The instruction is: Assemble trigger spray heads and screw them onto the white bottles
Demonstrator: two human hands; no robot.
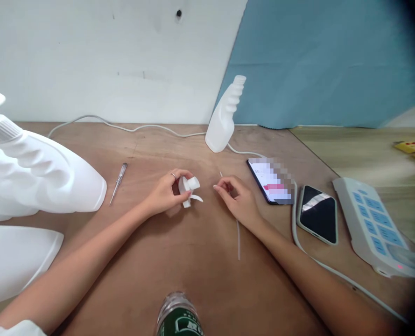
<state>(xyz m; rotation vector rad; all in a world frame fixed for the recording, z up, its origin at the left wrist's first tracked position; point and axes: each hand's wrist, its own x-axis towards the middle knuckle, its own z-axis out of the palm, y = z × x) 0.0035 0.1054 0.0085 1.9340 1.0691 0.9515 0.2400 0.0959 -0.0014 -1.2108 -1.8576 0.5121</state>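
Note:
My left hand [165, 192] is closed around a white spray trigger head [189, 189], held just above the wooden table [193, 261]. A ring shows on one of its fingers. My right hand [237, 198] pinches a thin clear tube [238, 238] near its upper end; the tube runs under the hand and lies along the table toward me. The two hands are a short gap apart. An upright white spray bottle [224, 116] without a head stands behind them near the wall.
Two large white bottles [35, 177] lie at the left. A small screwdriver [118, 183] lies beside them. Two phones [317, 213] and a white power strip [371, 224] with its cable sit at the right. A green-labelled bottle [177, 317] stands at the near edge.

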